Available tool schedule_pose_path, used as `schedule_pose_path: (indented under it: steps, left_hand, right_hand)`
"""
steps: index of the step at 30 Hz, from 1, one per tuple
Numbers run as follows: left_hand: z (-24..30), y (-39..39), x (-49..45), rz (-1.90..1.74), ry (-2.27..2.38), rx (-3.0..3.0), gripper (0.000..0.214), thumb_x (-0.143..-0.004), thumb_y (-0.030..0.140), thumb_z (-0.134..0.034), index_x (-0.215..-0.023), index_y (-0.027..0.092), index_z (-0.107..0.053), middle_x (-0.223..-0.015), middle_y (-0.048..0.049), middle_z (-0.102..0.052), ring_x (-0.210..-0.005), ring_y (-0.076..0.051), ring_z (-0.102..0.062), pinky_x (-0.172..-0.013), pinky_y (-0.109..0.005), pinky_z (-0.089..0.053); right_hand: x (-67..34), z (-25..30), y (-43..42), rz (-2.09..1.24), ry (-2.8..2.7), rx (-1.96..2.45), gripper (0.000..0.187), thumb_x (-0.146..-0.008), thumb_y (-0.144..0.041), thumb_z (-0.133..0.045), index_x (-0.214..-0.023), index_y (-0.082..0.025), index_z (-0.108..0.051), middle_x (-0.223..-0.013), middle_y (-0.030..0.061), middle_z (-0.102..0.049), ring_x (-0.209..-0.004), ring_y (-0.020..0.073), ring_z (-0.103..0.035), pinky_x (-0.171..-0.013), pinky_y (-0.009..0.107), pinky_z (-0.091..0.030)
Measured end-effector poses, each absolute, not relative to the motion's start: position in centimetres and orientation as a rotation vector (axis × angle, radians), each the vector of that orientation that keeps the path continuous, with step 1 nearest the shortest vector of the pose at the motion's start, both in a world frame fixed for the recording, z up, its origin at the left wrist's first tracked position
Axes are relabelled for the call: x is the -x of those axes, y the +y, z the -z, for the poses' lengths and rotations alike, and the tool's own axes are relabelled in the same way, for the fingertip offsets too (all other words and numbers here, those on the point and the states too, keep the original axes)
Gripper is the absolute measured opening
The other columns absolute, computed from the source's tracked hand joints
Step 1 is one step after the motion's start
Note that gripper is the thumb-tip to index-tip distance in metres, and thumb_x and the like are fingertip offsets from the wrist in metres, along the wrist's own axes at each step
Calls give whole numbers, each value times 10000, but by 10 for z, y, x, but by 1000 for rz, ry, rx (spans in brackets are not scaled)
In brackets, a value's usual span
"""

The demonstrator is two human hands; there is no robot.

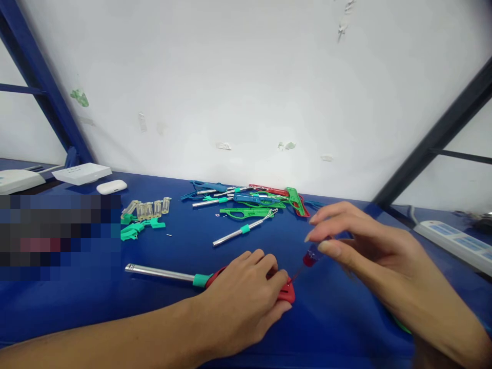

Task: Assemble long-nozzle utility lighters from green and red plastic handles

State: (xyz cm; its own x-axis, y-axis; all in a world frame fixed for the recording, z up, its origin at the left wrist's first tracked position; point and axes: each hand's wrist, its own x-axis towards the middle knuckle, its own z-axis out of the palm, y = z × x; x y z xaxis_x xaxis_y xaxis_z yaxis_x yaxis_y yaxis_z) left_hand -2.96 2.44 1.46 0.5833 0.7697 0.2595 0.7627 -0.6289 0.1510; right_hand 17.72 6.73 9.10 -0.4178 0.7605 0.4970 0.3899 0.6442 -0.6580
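Observation:
My left hand (246, 292) lies curled over the red handle shell (287, 293) of a long lighter on the blue table and holds it down. The lighter's metal tube (159, 273) with a teal collar points left. My right hand (365, 251) hovers just right of it, thumb and fingers pinched on a small red part (309, 257) that a thin wire seems to link to the shell.
A heap of blue, green and red lighter shells (253, 200) and metal tubes (240, 231) lies at the back. Clear small tanks (148, 209) and teal pieces (138, 228) sit left. A white earbud case (111, 186), white boxes (81, 173) and a power strip (455, 243) flank them.

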Motion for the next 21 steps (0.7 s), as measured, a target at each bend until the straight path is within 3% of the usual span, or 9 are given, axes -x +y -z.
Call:
schedule_pose_path:
  steps: [11,21]
  left_hand:
    - [-16,23,30,-477,1347,-2778,251,-1047,382,-557,-1171,188,-658,-1088,-73,-668,-946,-269,-612,-844,-424,-528]
    - [-15,25,29,-477,1346,-2791,242,-1045,389,-560,-1141,189,-657,-1106,-82,-673,-963,-278,-619,-855,-432,-532]
  right_hand:
    - [-173,-88,67,-770,-1900,971,298,-739,-456,-885,-750,-278,-645,-869,-3,-636,-868,199,-619,-530,241,-458]
    - [-168,-83,65,-743,-1889,971,362,-763,-450,-877,-730,-264,-569,-797,-26,-623,-789,169,-612,-550,249,-449]
